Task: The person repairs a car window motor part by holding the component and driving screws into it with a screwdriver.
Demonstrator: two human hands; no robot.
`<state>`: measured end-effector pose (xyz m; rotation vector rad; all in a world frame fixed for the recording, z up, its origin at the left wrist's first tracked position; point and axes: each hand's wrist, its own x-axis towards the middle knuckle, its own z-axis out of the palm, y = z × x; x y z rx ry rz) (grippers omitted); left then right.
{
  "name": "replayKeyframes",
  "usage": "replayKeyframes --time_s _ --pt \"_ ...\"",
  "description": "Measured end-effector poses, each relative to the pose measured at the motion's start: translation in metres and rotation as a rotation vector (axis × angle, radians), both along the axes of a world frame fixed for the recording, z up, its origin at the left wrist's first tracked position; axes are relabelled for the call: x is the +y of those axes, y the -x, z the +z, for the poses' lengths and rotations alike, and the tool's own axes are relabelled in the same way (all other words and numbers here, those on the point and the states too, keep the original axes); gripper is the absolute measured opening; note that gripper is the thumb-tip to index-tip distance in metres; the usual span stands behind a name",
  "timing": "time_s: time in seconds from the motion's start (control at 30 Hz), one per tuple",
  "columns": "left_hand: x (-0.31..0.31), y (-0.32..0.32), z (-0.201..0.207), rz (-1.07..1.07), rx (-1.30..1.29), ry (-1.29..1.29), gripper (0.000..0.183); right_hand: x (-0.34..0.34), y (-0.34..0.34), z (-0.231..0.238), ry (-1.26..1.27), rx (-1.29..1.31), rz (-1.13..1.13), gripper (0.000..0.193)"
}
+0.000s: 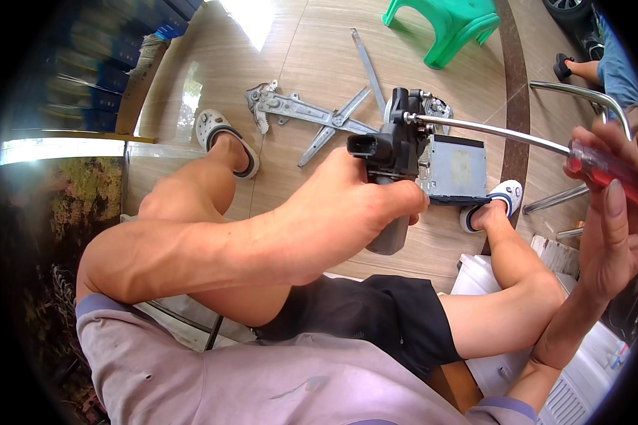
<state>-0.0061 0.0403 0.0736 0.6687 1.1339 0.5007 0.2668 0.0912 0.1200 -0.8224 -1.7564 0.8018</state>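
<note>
My left hand (pixel 344 198) is closed around a black electric motor (pixel 400 145) with a socket on its left side and a grey cylindrical lower end. It holds the motor up in front of me, above my lap. At the right, my right hand (pixel 613 227) grips the clear red handle of a screwdriver (pixel 503 130). The long metal shaft points left, and its tip meets a screw on the motor's upper right side. Behind the motor, a metal scissor-type window regulator (pixel 308 112) with a toothed end lies on the floor.
A silver box-shaped car unit (pixel 459 166) is on the floor near my right foot. A green plastic stool (pixel 439 28) stands farther ahead. Chrome chair tubing (pixel 581 91) and another person's leg (pixel 613 71) are at the right. Shelved blue boxes (pixel 103 64) line the left.
</note>
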Motion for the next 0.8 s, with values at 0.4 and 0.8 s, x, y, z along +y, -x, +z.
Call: replayKeyframes --time_s 0.4,0.8 --pt "-0.004 -0.011 -0.004 0.097 0.018 -0.056 0.016 -0.006 0.005 0.006 0.083 0.013 -0.053 0.058" --pt "-0.003 -0.004 -0.008 0.018 0.0 -0.011 0.023 -0.001 0.002 -0.003 -0.004 0.053 0.077 0.053"
